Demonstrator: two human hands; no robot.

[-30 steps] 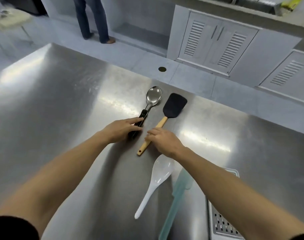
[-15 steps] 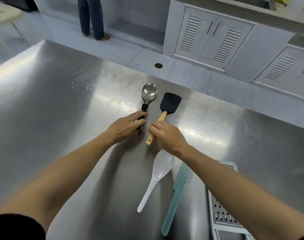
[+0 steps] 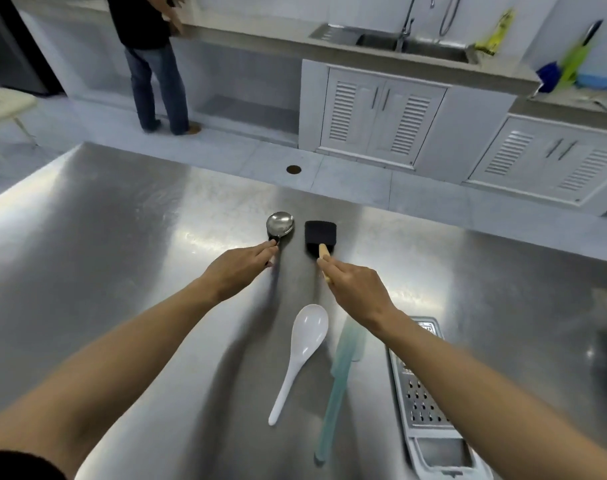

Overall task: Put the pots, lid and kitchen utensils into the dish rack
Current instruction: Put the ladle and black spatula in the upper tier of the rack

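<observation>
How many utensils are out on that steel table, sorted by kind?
Spoons: 2, the metal spoon in the left hand and the white spoon.
Spatulas: 2, the black spatula in the right hand and the teal spatula.
Graters: 1, the grater.
Total: 5.

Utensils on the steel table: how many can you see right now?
5. Metal spoon in the left hand; black spatula in the right hand; white spoon, teal spatula and grater lying nearer. Arms may hide more.
</observation>
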